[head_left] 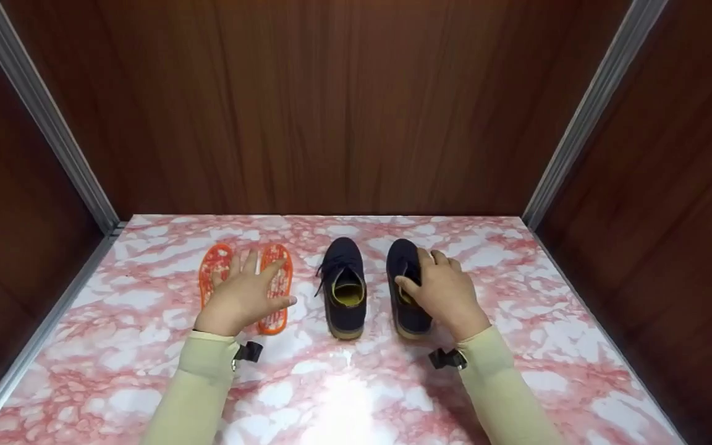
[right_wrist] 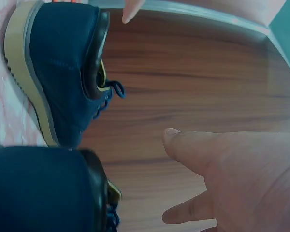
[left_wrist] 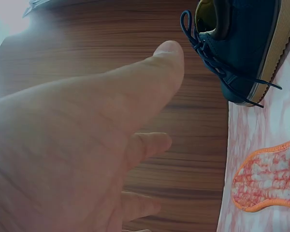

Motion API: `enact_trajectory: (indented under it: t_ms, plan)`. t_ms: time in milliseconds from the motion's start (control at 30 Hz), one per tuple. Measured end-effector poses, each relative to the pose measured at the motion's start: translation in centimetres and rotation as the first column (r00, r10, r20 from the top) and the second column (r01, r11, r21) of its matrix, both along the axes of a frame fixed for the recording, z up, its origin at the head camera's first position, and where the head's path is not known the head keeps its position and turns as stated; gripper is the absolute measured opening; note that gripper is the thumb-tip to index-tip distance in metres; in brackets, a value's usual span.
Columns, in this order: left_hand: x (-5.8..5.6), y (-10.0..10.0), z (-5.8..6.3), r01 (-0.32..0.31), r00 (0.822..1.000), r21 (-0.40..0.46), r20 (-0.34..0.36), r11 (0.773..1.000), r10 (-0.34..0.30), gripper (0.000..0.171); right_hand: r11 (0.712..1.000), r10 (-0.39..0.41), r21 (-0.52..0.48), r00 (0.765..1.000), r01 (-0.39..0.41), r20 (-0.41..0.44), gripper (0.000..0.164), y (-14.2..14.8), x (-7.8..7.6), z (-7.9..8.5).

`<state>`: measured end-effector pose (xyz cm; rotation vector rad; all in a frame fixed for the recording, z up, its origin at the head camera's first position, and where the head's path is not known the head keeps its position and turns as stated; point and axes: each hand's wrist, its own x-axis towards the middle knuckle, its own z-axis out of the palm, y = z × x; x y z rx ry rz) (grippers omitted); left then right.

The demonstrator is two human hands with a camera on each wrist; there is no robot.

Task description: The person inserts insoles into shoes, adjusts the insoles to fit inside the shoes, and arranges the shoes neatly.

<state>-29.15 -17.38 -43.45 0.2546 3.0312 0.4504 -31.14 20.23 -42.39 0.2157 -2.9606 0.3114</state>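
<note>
Two orange-rimmed, see-through insoles lie side by side at the left, the outer one (head_left: 216,252) partly covered by my left hand (head_left: 238,300) and the inner one (head_left: 279,293) showing more. Fingers spread, that hand hovers over the pair and holds nothing. Right of it stands a dark navy lace-up shoe (head_left: 342,262) with a yellow lining and tan sole, toe pointing away. A matching shoe (head_left: 400,256) sits farther right. Above its right side is my right hand (head_left: 445,290), its fingers relaxed; the right wrist view shows a gap between this hand and the near shoe (right_wrist: 38,188).
Both shoes and the insoles stand on a red-and-white marbled tabletop (head_left: 306,395). A dark wooden panel (head_left: 331,111) rises behind it, with more wood panels and metal corner rails (head_left: 597,111) at the sides. Bright glare falls on the near middle.
</note>
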Motion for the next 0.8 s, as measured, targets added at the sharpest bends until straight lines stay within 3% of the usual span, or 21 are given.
enact_trajectory:
  t_ms: [200, 433, 667, 800]
  plan:
    - [0.1, 0.0, -0.4, 0.001, 1.0, 0.008, 0.003, 1.0, -0.001, 0.09, 1.0, 0.02, 0.013, 1.0, -0.021, 0.006, 0.09, -1.9, -0.9, -0.1]
    - [0.0, -0.2, -0.1, -0.005, 1.0, 0.003, 0.012, 1.0, 0.004, 0.091, 0.996, 0.051, 0.071, 0.999, -0.052, 0.009, 0.091, -4.3, -2.4, 1.1]
    - [-0.1, -0.2, 0.0, -0.016, 0.999, 0.027, 0.043, 1.0, 0.015, 0.088, 0.979, 0.117, 0.161, 0.989, -0.129, 0.086, 0.091, -7.0, -3.8, 1.1]
    - [-0.1, -0.2, -0.2, -0.018, 0.998, 0.034, 0.064, 0.999, 0.016, 0.089, 0.976, 0.136, 0.151, 0.98, -0.158, 0.144, 0.092, -8.7, -4.3, 0.4]
